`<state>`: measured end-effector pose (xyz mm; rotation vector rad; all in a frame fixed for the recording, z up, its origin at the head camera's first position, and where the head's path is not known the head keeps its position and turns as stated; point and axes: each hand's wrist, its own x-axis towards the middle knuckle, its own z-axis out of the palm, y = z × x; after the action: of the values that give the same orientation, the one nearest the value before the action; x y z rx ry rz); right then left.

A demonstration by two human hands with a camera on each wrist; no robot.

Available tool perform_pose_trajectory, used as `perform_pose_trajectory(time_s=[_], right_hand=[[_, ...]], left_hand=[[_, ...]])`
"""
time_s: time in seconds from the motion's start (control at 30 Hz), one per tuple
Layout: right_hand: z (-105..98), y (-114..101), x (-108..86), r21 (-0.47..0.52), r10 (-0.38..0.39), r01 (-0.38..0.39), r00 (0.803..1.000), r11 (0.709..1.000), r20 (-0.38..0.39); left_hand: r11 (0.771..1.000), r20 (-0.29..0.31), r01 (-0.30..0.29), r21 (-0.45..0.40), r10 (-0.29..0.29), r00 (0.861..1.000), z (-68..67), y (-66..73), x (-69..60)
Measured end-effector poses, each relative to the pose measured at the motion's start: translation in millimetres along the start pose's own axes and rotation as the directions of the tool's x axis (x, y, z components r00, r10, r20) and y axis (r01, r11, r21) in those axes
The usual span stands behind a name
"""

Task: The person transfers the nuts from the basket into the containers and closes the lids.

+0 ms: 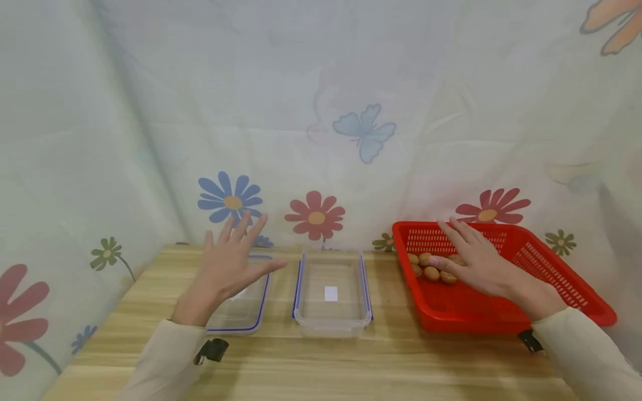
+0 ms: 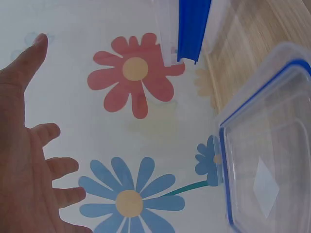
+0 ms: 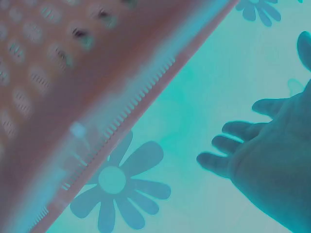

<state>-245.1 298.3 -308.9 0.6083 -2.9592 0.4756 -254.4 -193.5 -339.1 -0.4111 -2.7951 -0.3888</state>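
My left hand (image 1: 228, 264) hovers with spread fingers over a clear lid with a blue seal (image 1: 258, 323), which lies on the table at the left. Over the red plastic basket (image 1: 421, 312) at the right, my right hand (image 1: 478, 264) is held with its fingers extended. Neither hand holds anything. Several walnuts (image 1: 432, 273) are gathered in the basket's left part, some hidden behind the right hand. Between the hands stands a clear plastic container (image 1: 333, 323) with blue side clips and a white label inside. In the left wrist view, the lid (image 2: 252, 145) is apart from the palm.
A light wood-grain table (image 1: 281, 367) bears all these things. Behind it hangs a pale cloth (image 1: 281, 94) printed with flowers and a butterfly. The basket's raised rim stands close to the cloth at the back right. The right wrist view is strongly tinted.
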Motion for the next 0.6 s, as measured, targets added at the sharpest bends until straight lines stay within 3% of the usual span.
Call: perform_pose_trajectory(time_s=[0.33,0.6], right_hand=[[-29.1,14.8,11.0,0.129,0.029,-0.033,0.999,0.991,0.031],[-47.2,22.9,20.8,0.155,0.078,-0.088,0.995,0.984,0.066]], left_hand=[[0.980,-0.046,0.007,-0.201,-0.017,0.999,11.0,4.2,5.6],[0.906,-0.039,0.033,-0.422,-0.054,0.998,24.2,11.7,14.3]])
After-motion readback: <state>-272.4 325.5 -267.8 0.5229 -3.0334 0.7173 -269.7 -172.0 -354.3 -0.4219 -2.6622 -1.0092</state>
